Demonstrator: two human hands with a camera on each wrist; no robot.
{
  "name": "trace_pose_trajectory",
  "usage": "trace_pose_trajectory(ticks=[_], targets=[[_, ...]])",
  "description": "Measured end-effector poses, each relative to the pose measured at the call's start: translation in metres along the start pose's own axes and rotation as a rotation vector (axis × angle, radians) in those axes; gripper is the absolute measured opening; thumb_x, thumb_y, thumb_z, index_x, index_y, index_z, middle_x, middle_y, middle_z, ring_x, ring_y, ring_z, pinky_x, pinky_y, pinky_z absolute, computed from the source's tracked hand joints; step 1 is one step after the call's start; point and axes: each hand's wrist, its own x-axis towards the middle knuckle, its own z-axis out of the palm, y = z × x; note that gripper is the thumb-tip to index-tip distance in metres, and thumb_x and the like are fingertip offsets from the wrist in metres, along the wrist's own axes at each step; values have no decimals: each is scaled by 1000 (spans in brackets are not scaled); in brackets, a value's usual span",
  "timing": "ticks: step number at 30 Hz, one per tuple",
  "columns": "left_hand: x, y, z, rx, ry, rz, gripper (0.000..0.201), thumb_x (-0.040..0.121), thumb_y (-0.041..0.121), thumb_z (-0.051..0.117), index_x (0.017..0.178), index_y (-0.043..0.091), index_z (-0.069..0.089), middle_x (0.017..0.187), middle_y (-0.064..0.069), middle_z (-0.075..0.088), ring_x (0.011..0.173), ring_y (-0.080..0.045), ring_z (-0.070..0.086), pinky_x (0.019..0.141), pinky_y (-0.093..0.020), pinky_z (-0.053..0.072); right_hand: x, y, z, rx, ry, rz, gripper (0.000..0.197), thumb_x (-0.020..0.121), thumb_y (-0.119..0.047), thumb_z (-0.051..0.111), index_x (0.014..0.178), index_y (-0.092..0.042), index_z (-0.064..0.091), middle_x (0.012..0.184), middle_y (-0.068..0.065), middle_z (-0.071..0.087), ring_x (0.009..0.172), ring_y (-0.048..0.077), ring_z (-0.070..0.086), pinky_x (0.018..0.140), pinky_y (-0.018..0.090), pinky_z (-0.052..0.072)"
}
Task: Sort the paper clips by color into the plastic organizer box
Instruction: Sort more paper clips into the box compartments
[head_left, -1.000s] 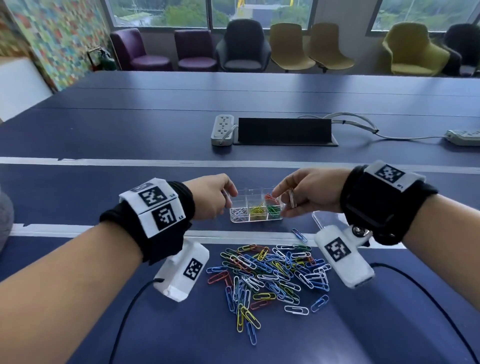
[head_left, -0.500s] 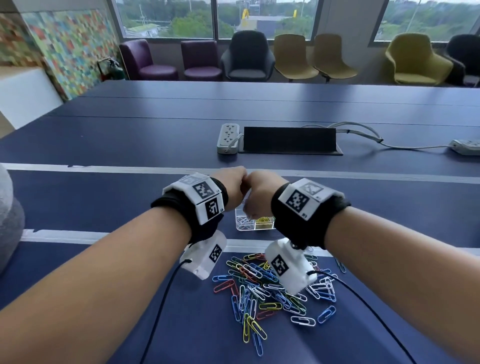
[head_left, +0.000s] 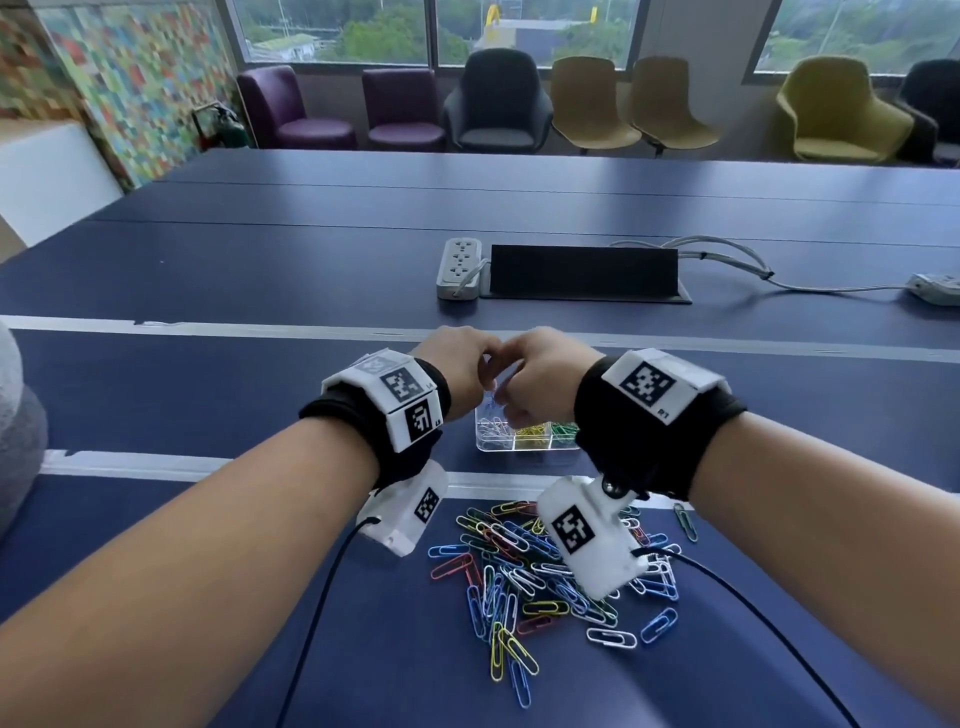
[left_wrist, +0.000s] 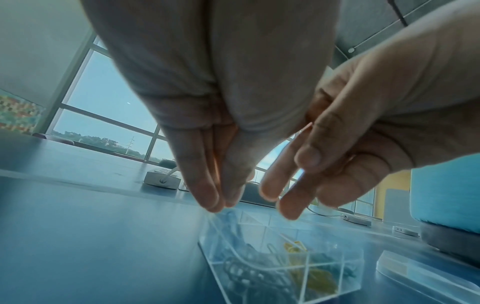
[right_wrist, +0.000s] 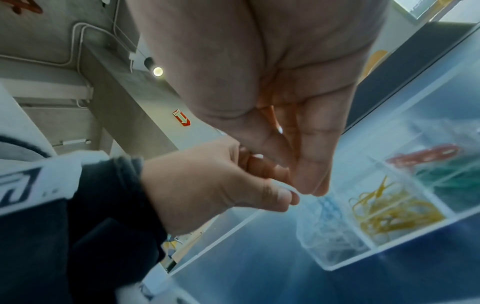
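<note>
The clear plastic organizer box (head_left: 524, 446) stands on the blue table with white, blue, yellow, green and red clips in separate compartments (right_wrist: 345, 265). Both hands hover over its left end, almost touching. My left hand (head_left: 467, 364) points down with thumb and fingertips (left_wrist: 221, 201) pressed together just above the box's corner (left_wrist: 285, 267); no clip shows between them. My right hand (head_left: 540, 374) is beside it, its fingers (left_wrist: 285, 195) straight and slightly spread, holding nothing visible. A loose pile of mixed-colour paper clips (head_left: 524, 566) lies nearer me, under my wrists.
A white power strip (head_left: 460, 267) and a black cable hatch (head_left: 584, 273) sit beyond the box, and another strip (head_left: 935, 288) lies far right. White tape lines (head_left: 208, 328) cross the table. Chairs line the windows. Black cables trail from both wrist cameras.
My hands were apart at either end of the box, the right one pinching a pale clip. They have come together over the box's left end, and that clip is out of sight.
</note>
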Motion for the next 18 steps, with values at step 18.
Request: trace_pose_trajectory(ticks=[18], targets=[[-37, 5, 9, 7, -175, 188, 10, 82, 28, 67, 84, 20, 72, 64, 13, 58, 58, 0, 51, 59, -12, 40, -48, 50, -17, -525, -43, -106, 16, 78, -12, 62, 84, -18, 76, 74, -3, 71, 67, 7, 61, 69, 19, 50]])
